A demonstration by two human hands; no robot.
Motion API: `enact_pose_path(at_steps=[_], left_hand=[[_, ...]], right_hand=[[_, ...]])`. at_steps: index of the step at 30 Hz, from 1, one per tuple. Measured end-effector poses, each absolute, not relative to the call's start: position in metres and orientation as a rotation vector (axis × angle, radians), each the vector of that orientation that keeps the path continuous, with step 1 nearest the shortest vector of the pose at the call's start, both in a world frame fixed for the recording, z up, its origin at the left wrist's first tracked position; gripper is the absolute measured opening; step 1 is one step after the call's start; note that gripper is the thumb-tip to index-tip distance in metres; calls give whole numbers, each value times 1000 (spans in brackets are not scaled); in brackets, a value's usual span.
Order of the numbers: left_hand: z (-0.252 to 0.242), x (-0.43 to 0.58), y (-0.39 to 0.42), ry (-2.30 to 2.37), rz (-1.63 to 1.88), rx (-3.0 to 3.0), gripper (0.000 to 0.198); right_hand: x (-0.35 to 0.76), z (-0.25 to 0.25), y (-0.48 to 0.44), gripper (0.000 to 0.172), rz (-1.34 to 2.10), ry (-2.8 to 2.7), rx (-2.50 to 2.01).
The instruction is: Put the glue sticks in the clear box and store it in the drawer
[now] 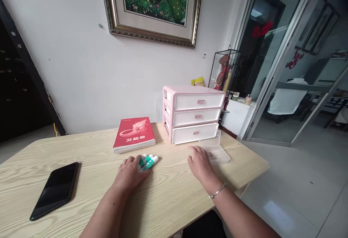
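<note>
Clear plastic case [217, 153] beside pink drawers [193, 115]

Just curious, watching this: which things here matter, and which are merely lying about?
In hand: left hand on small green-and-white tubes; right hand beside a clear plastic box.
Lying about: black smartphone, red book, pink three-drawer organizer.

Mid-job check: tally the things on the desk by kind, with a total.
Black smartphone: 1
Red book: 1
Pink three-drawer organizer: 1
Clear plastic box: 1
Green-and-white tube pack: 1 (tubes inside hard to count)
Total: 5
</note>
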State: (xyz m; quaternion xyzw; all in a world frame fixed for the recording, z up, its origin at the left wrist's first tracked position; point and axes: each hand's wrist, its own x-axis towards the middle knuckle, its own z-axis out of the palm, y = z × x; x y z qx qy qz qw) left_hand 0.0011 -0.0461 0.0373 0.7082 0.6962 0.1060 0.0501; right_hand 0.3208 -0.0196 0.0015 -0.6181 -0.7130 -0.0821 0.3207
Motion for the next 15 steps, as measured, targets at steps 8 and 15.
enact_pose_path(at_steps=[8,15], left_hand=[[29,-2,-45,2111,381,2180,73],[31,-1,-48,2115,386,2202,67]], right_hand=[[412,8,-38,42,-314,-1900,-2017],[365,58,-53,29,-226,-1751,-1651]])
